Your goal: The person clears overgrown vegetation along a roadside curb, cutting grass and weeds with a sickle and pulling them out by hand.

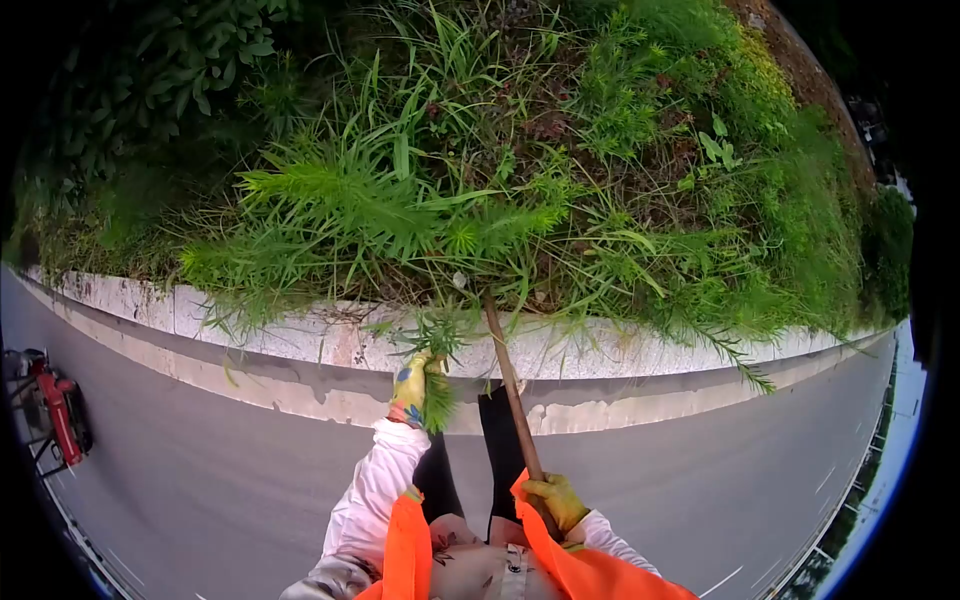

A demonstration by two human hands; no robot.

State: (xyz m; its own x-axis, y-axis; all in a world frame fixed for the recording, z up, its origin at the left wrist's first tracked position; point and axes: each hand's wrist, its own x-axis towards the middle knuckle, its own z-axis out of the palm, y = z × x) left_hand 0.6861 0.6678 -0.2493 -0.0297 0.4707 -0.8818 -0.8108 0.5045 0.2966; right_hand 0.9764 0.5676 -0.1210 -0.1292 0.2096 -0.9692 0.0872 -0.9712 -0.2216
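My left hand point(411, 388), in a yellow patterned glove, is closed around a bunch of green weeds point(437, 400) just in front of the pale stone curb. Leafy tops stick out above and below the fist. Lower down on the right, my right hand point(557, 501), also gloved in yellow, grips a long wooden handle point(514, 400). That handle slants up and away over the curb, and its far end disappears among the grass, so the tool's head is hidden.
A pale curb point(280, 328) runs across the view, with dense grass and weeds point(400, 200) behind it. Grey road point(680, 470) lies on my side. A red machine or vehicle point(62, 412) stands at the far left. Dark leafy shrubs point(170, 70) fill the upper left.
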